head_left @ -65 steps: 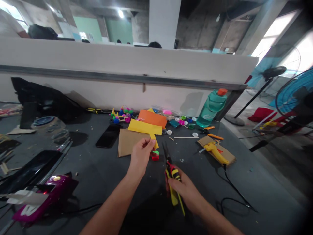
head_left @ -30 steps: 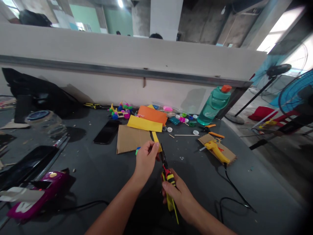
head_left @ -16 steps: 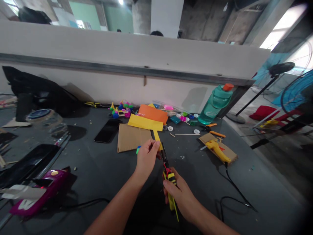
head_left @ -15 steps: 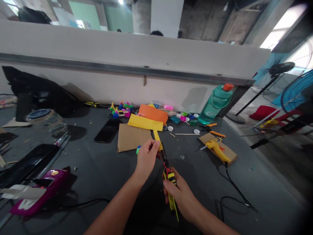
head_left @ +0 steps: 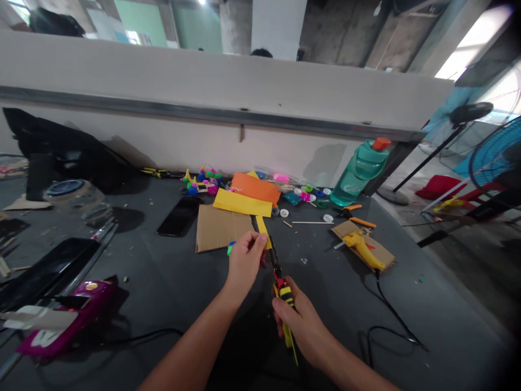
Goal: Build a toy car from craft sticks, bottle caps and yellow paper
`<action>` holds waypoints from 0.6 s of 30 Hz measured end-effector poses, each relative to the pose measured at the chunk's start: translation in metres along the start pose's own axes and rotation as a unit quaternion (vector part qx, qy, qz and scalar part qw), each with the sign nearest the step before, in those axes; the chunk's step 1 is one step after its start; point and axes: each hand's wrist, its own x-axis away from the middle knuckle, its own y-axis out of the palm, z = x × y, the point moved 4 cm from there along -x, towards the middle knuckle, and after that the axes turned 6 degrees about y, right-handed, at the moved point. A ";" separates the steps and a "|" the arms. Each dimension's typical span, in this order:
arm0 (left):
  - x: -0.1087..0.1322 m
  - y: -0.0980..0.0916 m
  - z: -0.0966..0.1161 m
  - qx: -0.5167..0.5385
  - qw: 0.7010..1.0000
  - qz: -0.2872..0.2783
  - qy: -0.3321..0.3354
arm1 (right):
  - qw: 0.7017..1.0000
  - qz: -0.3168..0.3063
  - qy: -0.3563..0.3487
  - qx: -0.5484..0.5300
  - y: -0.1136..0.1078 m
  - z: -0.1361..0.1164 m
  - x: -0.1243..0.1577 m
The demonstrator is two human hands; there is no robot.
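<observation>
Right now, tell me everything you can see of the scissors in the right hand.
The scissors have narrow, dark blades, metal by the look of them, tilted up and away from the person. A red part sits near the pivot, and the plastic-looking handles are striped yellow and black. The right hand wraps the handles, and their yellow ends stick out below it. The blades look closed or nearly so. Their tip is next to a yellow paper strip, but whether it touches cannot be told.

Two hands (head_left: 246,262), one pair of scissors (head_left: 285,295), one phone (head_left: 179,216), two fans (head_left: 494,155)
</observation>
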 end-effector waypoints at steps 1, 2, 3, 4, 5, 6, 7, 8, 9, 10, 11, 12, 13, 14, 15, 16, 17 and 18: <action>0.000 0.000 0.000 -0.007 1.000 0.001 0.000 | 1.000 0.002 0.002 -0.007 0.000 0.002 0.000; 0.001 -0.001 0.000 -0.015 1.000 0.001 0.002 | 1.000 0.004 0.005 -0.013 -0.001 0.004 0.000; 0.001 -0.001 0.000 -0.024 1.000 0.002 0.004 | 1.000 0.005 0.006 -0.018 -0.001 0.005 -0.001; 0.001 -0.001 0.001 -0.033 0.999 0.001 0.007 | 1.000 0.004 0.007 -0.020 -0.001 0.006 -0.001; 0.002 -0.001 0.001 -0.041 0.999 0.001 0.008 | 1.000 0.002 0.006 -0.020 -0.002 0.006 0.000; 0.002 -0.001 0.002 -0.048 0.999 0.003 0.010 | 1.000 -0.002 0.003 -0.019 -0.001 0.005 0.000; 0.002 -0.001 0.003 -0.053 0.999 0.007 0.011 | 1.000 -0.006 -0.002 -0.018 -0.001 0.004 0.001; 0.002 -0.001 0.004 -0.058 0.998 0.011 0.012 | 1.000 -0.010 -0.007 -0.017 -0.001 0.002 0.001; 0.003 -0.001 0.005 -0.063 0.998 0.015 0.013 | 1.000 -0.012 -0.013 -0.016 0.000 0.000 0.002; 0.003 -0.002 0.005 -0.066 0.998 0.018 0.015 | 1.000 -0.013 -0.017 -0.016 0.000 -0.002 0.002; 0.003 -0.002 0.006 -0.069 0.997 0.019 0.016 | 1.000 -0.014 -0.019 -0.015 0.001 -0.003 0.002; 0.002 -0.002 0.006 -0.072 0.997 0.019 0.018 | 1.000 -0.013 -0.020 -0.014 0.001 -0.003 0.002; 0.002 -0.002 0.007 -0.075 0.997 0.019 0.020 | 1.000 -0.012 -0.018 -0.013 0.001 -0.003 0.002; 0.002 -0.002 0.007 -0.077 0.997 0.020 0.021 | 1.000 -0.011 -0.016 -0.012 0.001 -0.003 0.002; 0.003 -0.002 0.007 -0.078 0.996 0.021 0.022 | 1.000 -0.010 -0.013 -0.011 0.001 -0.002 0.001; 0.003 -0.002 0.006 -0.078 0.996 0.021 0.022 | 1.000 -0.009 -0.011 -0.011 0.001 -0.001 0.001; 0.003 -0.002 0.006 -0.078 0.996 0.022 0.022 | 1.000 -0.008 -0.009 -0.012 0.001 0.000 0.001; 0.003 -0.002 0.006 -0.077 0.997 0.022 0.021 | 1.000 -0.008 -0.006 -0.012 0.001 0.000 0.001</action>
